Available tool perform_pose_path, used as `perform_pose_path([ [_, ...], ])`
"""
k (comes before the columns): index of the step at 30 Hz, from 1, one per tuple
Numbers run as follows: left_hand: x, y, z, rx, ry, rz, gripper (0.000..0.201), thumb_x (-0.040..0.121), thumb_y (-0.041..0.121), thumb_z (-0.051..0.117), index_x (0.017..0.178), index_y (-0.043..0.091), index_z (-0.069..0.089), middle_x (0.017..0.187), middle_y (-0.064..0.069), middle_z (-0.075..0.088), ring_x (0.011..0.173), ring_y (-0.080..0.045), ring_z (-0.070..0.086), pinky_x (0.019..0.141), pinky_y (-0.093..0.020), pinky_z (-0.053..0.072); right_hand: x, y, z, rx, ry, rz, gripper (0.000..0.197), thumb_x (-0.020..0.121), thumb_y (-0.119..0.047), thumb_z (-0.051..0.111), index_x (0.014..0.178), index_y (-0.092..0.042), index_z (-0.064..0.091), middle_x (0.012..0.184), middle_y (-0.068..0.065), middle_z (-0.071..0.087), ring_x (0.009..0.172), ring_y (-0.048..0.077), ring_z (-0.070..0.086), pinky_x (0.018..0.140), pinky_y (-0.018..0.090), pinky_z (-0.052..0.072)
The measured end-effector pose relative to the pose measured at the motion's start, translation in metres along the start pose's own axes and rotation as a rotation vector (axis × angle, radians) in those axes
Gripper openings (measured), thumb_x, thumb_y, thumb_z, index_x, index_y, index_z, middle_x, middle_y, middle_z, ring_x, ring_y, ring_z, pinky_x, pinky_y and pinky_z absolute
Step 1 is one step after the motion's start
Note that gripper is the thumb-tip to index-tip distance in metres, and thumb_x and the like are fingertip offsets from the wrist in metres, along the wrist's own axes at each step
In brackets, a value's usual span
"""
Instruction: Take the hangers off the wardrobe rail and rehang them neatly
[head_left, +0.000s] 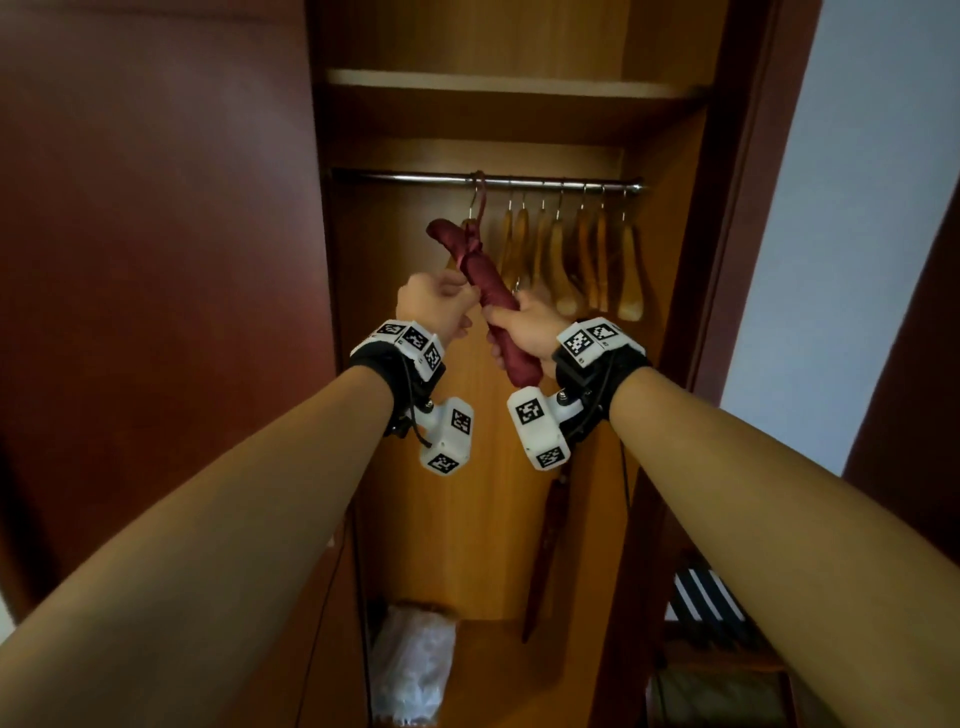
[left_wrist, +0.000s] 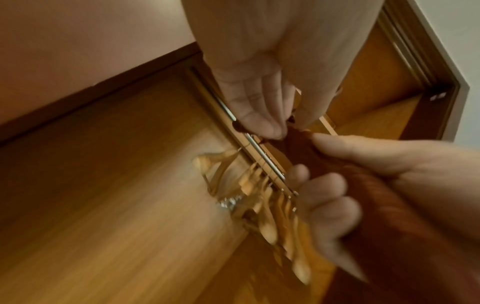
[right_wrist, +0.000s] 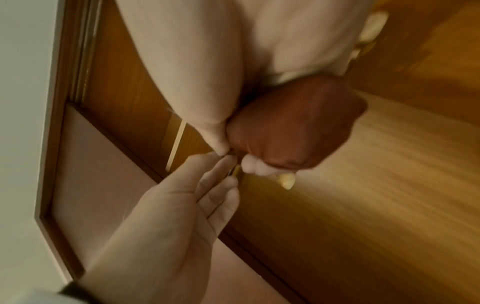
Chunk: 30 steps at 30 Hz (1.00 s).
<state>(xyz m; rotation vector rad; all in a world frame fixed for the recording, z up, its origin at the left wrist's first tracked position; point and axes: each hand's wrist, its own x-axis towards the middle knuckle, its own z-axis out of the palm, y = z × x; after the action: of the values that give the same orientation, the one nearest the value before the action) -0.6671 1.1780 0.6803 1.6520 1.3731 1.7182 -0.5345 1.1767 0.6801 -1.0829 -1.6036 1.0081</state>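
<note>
While the wooden hangers (head_left: 571, 260) hang bunched along the right half of the rail (head_left: 415, 178), upper centre of the head view, a folded maroon umbrella (head_left: 493, 296) dangles from the same rail by its strap, just left of them and touching the nearest one. The right hand (head_left: 524, 325) has its fingers and thumb wrapped round the umbrella's lower body. The left hand (head_left: 434, 306), just beside it at frame centre, has its fingers curled, apparently pinching something at the umbrella's side, perhaps the strap; the wrist views are too blurred to say for certain.

By my reading, none of the hangers has come off yet, and the umbrella is being cleared first. Its loop sits next to the first hanger hook, so pulling sideways could drag that hanger along or knock it off the rail. A downward tug with the loop still over the rail would merely strain the strap. Lower in the frame, a plastic-wrapped bundle (head_left: 410, 665) lies on the wardrobe floor, where a dropped hanger could land.
</note>
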Motion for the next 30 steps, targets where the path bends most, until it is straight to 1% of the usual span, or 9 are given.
perform_pose_path([
  [3,0.035,-0.011,-0.013,0.079,0.055,0.111,0.014,0.083,0.013,0.063,0.095,0.014,0.070,0.083,-0.004,0.072,0.054,-0.015,0.065,0.052,-0.024,0.056,0.033,-0.006,0.011,0.001,0.033,-0.005,0.016,0.098,-0.017,0.053,0.085,-0.011,0.046,0.067,0.010,0.053,0.051,0.020,0.051,0.050,0.032,0.046],
  [5,0.061,-0.019,-0.020,0.088,0.119,0.138,0.013,0.081,0.016,0.060,0.085,0.023,0.069,0.078,0.000,0.072,0.057,-0.016,0.068,0.055,-0.028,0.058,0.056,-0.014,0.018,0.018,0.055,0.006,0.010,0.096,-0.016,0.055,0.095,-0.009,0.048,0.067,0.010,0.054,0.052,0.021,0.051,0.051,0.032,0.046],
  [7,0.087,-0.025,-0.024,0.082,0.133,0.132,0.013,0.082,0.016,0.059,0.081,0.026,0.068,0.073,0.004,0.073,0.056,-0.016,0.068,0.056,-0.030,0.058,0.081,-0.025,0.023,0.026,0.075,0.028,0.024,0.091,-0.014,0.055,0.111,-0.005,0.047,0.066,0.010,0.054,0.052,0.021,0.053,0.051,0.031,0.047],
  [13,0.153,-0.041,-0.030,0.039,-0.130,-0.006,0.006,0.087,0.014,0.060,0.091,0.016,0.064,0.083,-0.013,0.073,0.060,-0.019,0.067,0.062,-0.037,0.061,0.143,-0.049,0.042,0.088,0.110,0.103,0.033,0.084,-0.002,0.049,0.117,0.003,0.049,0.067,0.014,0.054,0.053,0.023,0.054,0.053,0.031,0.047],
  [16,0.173,-0.044,-0.035,-0.006,-0.240,-0.033,0.006,0.092,0.018,0.059,0.087,0.020,0.058,0.079,-0.012,0.069,0.056,-0.017,0.066,0.055,-0.031,0.059,0.165,-0.050,0.056,0.121,0.128,0.105,0.036,0.085,-0.001,0.051,0.121,0.001,0.050,0.079,0.016,0.059,0.062,0.025,0.059,0.055,0.034,0.049],
  [18,0.182,-0.045,-0.038,-0.029,-0.287,-0.067,0.004,0.094,0.022,0.058,0.094,0.018,0.057,0.076,-0.010,0.066,0.054,-0.015,0.065,0.055,-0.032,0.059,0.179,-0.048,0.063,0.148,0.144,0.102,0.033,0.087,0.001,0.051,0.120,-0.001,0.050,0.088,0.018,0.060,0.067,0.027,0.062,0.055,0.035,0.051],
  [23,0.201,-0.055,-0.042,-0.056,-0.387,-0.179,0.031,0.096,0.027,0.058,0.124,0.017,0.052,0.105,-0.009,0.065,0.083,-0.024,0.068,0.077,-0.046,0.059,0.222,-0.034,0.073,0.153,0.184,0.154,0.027,0.087,-0.009,0.060,0.112,-0.001,0.057,0.095,0.019,0.068,0.079,0.032,0.068,0.076,0.042,0.057],
  [26,0.211,-0.059,-0.043,-0.064,-0.425,-0.205,0.033,0.095,0.028,0.058,0.126,0.017,0.055,0.118,-0.014,0.063,0.104,-0.030,0.065,0.082,-0.050,0.057,0.247,-0.029,0.073,0.136,0.205,0.167,0.031,0.085,-0.011,0.064,0.113,0.000,0.058,0.093,0.021,0.068,0.074,0.032,0.068,0.074,0.041,0.057],
  [30,0.223,-0.060,-0.041,-0.059,-0.451,-0.213,0.031,0.096,0.031,0.057,0.124,0.017,0.056,0.110,-0.014,0.063,0.109,-0.030,0.063,0.082,-0.046,0.057,0.265,-0.033,0.071,0.142,0.234,0.167,0.028,0.087,-0.008,0.060,0.114,-0.001,0.056,0.090,0.020,0.066,0.068,0.032,0.067,0.067,0.039,0.057],
])
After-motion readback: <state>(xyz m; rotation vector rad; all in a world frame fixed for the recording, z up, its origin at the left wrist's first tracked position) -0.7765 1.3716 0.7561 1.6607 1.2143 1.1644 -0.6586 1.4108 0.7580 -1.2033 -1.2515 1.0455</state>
